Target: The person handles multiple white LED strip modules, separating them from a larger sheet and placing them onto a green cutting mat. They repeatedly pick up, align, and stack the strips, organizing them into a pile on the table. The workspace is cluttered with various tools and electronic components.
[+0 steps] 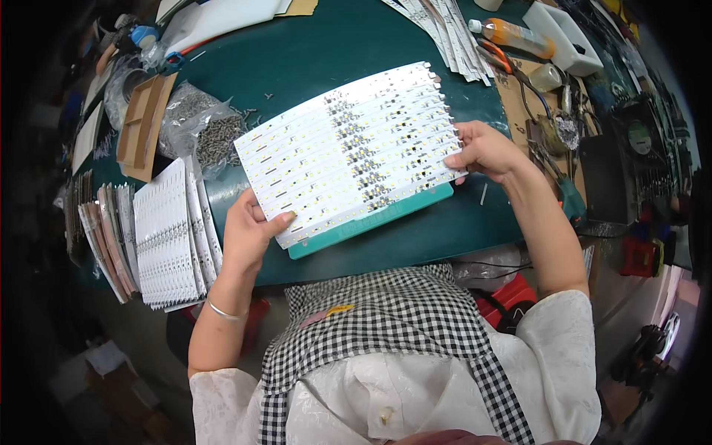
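Observation:
A wide white circuit board panel (319,148), made of several strips with rows of small yellow LEDs and dark parts, is held between my hands over the table. My left hand (252,230) grips its lower left corner, thumb on top and fingers partly hidden beneath. At the right edge, my right hand (486,152) pinches the panel with the thumb on its face and the other fingers behind. Below the panel's near edge shows a green flat plate (371,222), mostly covered; whether the panel touches it I cannot tell.
Stacks of similar white boards (163,230) stand at the left, near a cardboard tray (144,126) and a plastic bag of screws (219,141). Loose white strips (437,37) lie at the back. An orange bottle (519,38) and orange-handled pliers (495,55) are at the back right.

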`<action>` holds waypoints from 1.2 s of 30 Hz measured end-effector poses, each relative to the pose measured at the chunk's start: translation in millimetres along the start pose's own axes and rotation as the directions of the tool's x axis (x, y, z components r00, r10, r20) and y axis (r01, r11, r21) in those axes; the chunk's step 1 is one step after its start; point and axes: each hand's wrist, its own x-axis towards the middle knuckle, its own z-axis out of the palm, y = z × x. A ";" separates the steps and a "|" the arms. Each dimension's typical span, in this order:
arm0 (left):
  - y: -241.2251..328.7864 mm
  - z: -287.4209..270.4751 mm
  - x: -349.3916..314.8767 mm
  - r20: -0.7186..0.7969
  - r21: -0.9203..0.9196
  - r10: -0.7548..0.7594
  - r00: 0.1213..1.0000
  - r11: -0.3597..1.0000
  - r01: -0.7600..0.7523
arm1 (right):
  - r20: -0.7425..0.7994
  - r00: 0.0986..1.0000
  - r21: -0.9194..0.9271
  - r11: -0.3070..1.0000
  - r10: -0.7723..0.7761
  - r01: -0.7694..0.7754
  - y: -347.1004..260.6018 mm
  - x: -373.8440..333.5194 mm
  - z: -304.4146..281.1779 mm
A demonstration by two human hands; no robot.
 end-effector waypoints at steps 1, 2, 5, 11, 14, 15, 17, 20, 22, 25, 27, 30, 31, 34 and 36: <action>-2.8 -2.2 4.1 0.019 -0.012 -0.011 1.000 1.000 0.011 | -0.031 0.999 0.008 1.000 0.030 -0.030 -3.4 -0.3 3.8; -5.9 -4.4 6.8 0.039 -0.024 -0.022 0.999 0.999 0.023 | -0.063 0.996 0.017 0.998 0.060 -0.059 -5.0 -1.2 4.8; -11.6 -11.2 12.0 0.098 -0.033 -0.109 0.989 0.993 0.112 | -0.046 0.998 0.046 0.998 0.034 -0.032 1.9 -2.5 5.0; -13.8 -7.7 0.0 -0.038 -0.224 0.060 0.997 0.972 -0.067 | -0.018 0.983 -0.024 0.983 -0.185 0.184 20.8 -23.5 -4.3; -6.0 -20.8 -6.8 -0.185 -0.170 0.234 0.955 0.949 -0.265 | -0.106 0.925 -0.146 0.926 -0.366 0.350 32.2 -27.7 2.6; 0.5 -25.6 -10.9 -0.229 -0.186 0.251 0.940 0.937 -0.295 | -0.167 0.881 -0.155 0.894 -0.443 0.420 31.2 -29.5 9.0; 7.8 -40.9 -17.5 -0.306 -0.167 0.358 0.882 0.892 -0.420 | -0.219 0.846 -0.114 0.874 -0.486 0.473 29.2 -26.3 5.4; 21.9 -57.8 -31.7 -0.384 -0.133 0.466 0.798 0.827 -0.546 | -0.283 0.806 -0.121 0.853 -0.520 0.508 25.2 -8.3 -6.9; 27.2 -59.3 -36.8 -0.385 -0.121 0.490 0.783 0.814 -0.569 | -0.330 0.803 -0.171 0.868 -0.496 0.466 18.3 13.2 -17.4; 28.1 -44.2 -38.8 -0.354 -0.110 0.469 0.810 0.839 -0.533 | -0.353 0.839 -0.290 0.901 -0.414 0.323 -0.8 41.5 -10.8; 15.9 -31.8 -38.3 -0.312 -0.064 0.450 0.837 0.869 -0.491 | -0.302 0.506 -0.818 0.493 -0.808 0.298 -1.6 56.3 -2.7; 2.5 -16.7 -41.4 -0.245 -0.065 0.351 0.904 0.924 -0.377 | -0.242 0.326 -0.931 0.313 -0.914 0.188 -4.6 51.7 7.3; -1.7 -12.8 -42.7 -0.221 -0.070 0.302 0.927 0.943 -0.324 | -0.387 0.510 -0.671 0.614 -0.769 0.416 -5.6 41.4 8.9; -12.7 -3.4 -40.2 -0.148 -0.104 0.217 0.965 0.967 -0.233 | -0.274 0.866 0.206 0.855 -0.417 0.477 -1.6 4.4 14.4; -13.8 1.1 -39.2 -0.107 -0.104 0.158 0.982 0.980 -0.169 | -0.178 0.875 -0.059 0.892 -0.451 0.448 0.6 -10.9 26.7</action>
